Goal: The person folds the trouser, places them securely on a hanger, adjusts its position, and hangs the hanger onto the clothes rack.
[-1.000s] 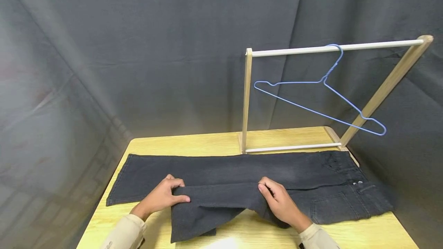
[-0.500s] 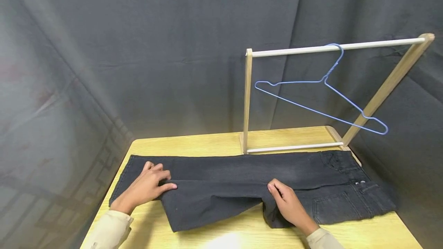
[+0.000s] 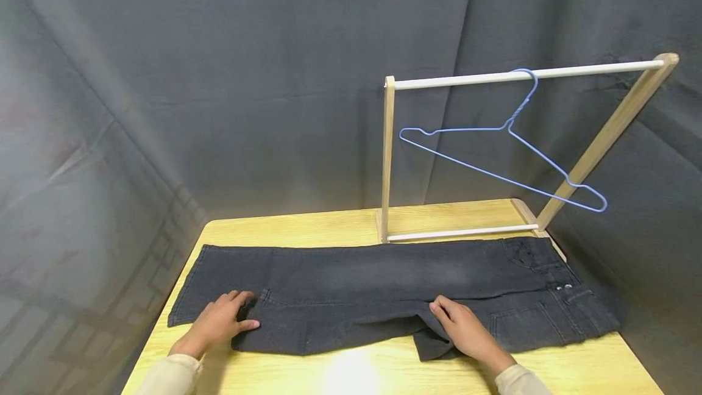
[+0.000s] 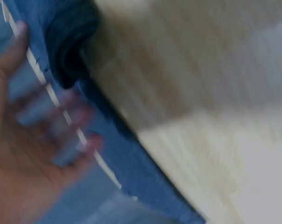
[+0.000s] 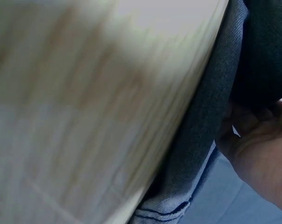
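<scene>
A pair of black jeans [image 3: 373, 273] lies lengthwise across the table, waist to the right, one leg smooth along the back. The nearer leg is bunched and partly folded between my hands. My left hand [image 3: 219, 323] is at this leg's left end, thumb and fingers apart. In the left wrist view, the blurred fingers [image 4: 68, 116] are spread over the fabric along a pale seam line. My right hand [image 3: 466, 331] pinches the nearer leg left of the back pocket, where a flap hangs down. In the right wrist view, cloth partly hides its fingertips.
Behind the jeans stands a wooden rack [image 3: 387, 157] with a white top bar. A blue wire hanger [image 3: 471, 166] hangs from it. The wooden table [image 3: 285, 230] shows along the back and front. Grey curtains [image 3: 301, 96] enclose the back and sides.
My left hand has moved left and toward me, its fingers now farther apart. The nearer leg has been drawn left and lowered flatter. My right hand has shifted slightly right, still pinching cloth.
</scene>
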Available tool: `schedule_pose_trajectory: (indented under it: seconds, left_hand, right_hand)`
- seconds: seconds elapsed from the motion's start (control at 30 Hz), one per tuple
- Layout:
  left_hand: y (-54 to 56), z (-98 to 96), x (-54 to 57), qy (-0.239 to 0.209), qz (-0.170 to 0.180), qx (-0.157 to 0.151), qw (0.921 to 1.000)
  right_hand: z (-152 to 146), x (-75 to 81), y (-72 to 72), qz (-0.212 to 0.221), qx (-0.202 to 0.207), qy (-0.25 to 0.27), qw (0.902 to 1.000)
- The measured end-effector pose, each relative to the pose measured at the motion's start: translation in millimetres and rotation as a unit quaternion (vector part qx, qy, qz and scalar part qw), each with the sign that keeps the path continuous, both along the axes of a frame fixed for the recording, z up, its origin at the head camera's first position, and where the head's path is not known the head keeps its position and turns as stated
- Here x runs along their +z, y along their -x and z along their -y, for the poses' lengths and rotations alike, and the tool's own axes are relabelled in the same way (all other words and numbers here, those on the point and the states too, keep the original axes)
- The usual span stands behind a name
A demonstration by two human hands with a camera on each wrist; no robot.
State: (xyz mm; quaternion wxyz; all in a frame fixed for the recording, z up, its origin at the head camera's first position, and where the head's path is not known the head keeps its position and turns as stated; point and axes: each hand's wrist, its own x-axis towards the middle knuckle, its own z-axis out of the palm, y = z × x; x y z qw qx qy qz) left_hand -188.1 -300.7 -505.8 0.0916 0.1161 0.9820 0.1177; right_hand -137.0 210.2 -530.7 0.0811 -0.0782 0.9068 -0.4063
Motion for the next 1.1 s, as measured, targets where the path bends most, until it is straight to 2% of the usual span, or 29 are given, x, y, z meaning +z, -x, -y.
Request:
schedule_pose_trajectory:
  seconds: [0.07,0.17,0.27,0.37,0.47,0.53,0.57,0.63,0.7,0.73,0.83,0.87,0.9,0.93,0.97,1.0,1.03,1.07,1.1]
  left_hand:
    - [0.4,-0.2,-5.4,-0.014,0.020,0.035,0.9991]
    - [0.4,-2.8,-11.8,-0.070,0.036,0.072,0.9942]
    - [-1.0,-5.3,-13.6,-0.136,0.046,0.095,0.9851]
    - [-3.4,-5.0,-10.7,-0.173,0.051,0.101,0.9785]
    - [-5.1,-2.8,-4.7,-0.180,0.027,0.097,0.9785]
    - [-4.7,-0.8,2.1,-0.183,-0.005,0.093,0.9787]
    - [-4.0,0.2,6.3,-0.190,-0.022,0.093,0.9770]
    - [-2.5,2.6,17.7,-0.223,-0.051,0.098,0.9685]
    - [-2.3,5.4,30.3,-0.277,-0.077,0.102,0.9523]
    - [-2.7,6.4,36.0,-0.315,-0.086,0.107,0.9391]
    - [-3.9,6.7,48.3,-0.465,-0.080,0.106,0.8754]
    - [-3.8,5.7,50.0,-0.497,-0.075,0.104,0.8582]
    - [-3.2,4.0,50.0,-0.512,-0.072,0.101,0.8497]
    - [-1.8,2.0,48.6,-0.517,-0.067,0.099,0.8477]
    - [0.1,0.2,45.8,-0.507,-0.058,0.096,0.8547]
    - [1.8,-1.8,42.1,-0.480,-0.055,0.094,0.8708]
    - [3.5,-3.4,37.4,-0.441,-0.055,0.096,0.8908]
    - [4.8,-5.1,31.7,-0.410,-0.052,0.104,0.9046]
    - [5.9,-6.4,25.7,-0.393,-0.043,0.111,0.9117]
  right_hand:
    - [0.9,0.0,0.5,-0.004,-0.003,-0.012,0.9999]
    - [1.5,0.4,0.8,-0.006,-0.006,-0.025,0.9997]
    - [1.3,0.1,0.7,-0.003,-0.004,-0.028,0.9996]
    - [1.2,-1.4,1.0,0.003,-0.001,-0.032,0.9995]
    - [0.9,-2.8,0.5,0.003,-0.001,-0.039,0.9992]
    - [0.7,-3.7,0.1,-0.003,-0.002,-0.037,0.9993]
    - [0.5,-3.5,-0.3,-0.009,-0.005,-0.036,0.9993]
    - [0.5,-3.0,-0.6,-0.030,-0.013,-0.033,0.9989]
    - [1.2,-1.4,-0.2,-0.067,-0.024,-0.025,0.9972]
    - [1.6,-0.5,0.4,-0.092,-0.031,-0.023,0.9950]
    - [3.4,3.0,4.1,-0.174,-0.049,-0.021,0.9833]
    - [4.2,4.3,5.9,-0.197,-0.053,-0.021,0.9788]
    - [4.8,5.1,8.0,-0.215,-0.059,-0.024,0.9745]
    - [5.4,5.7,10.1,-0.224,-0.065,-0.027,0.9721]
    - [6.0,6.1,11.8,-0.224,-0.068,-0.030,0.9717]
    - [6.4,6.2,13.3,-0.217,-0.072,-0.036,0.9730]
    - [6.7,6.0,14.4,-0.202,-0.073,-0.039,0.9758]
    - [6.7,5.3,15.4,-0.184,-0.075,-0.045,0.9790]
    - [6.6,4.4,16.2,-0.165,-0.077,-0.051,0.9820]
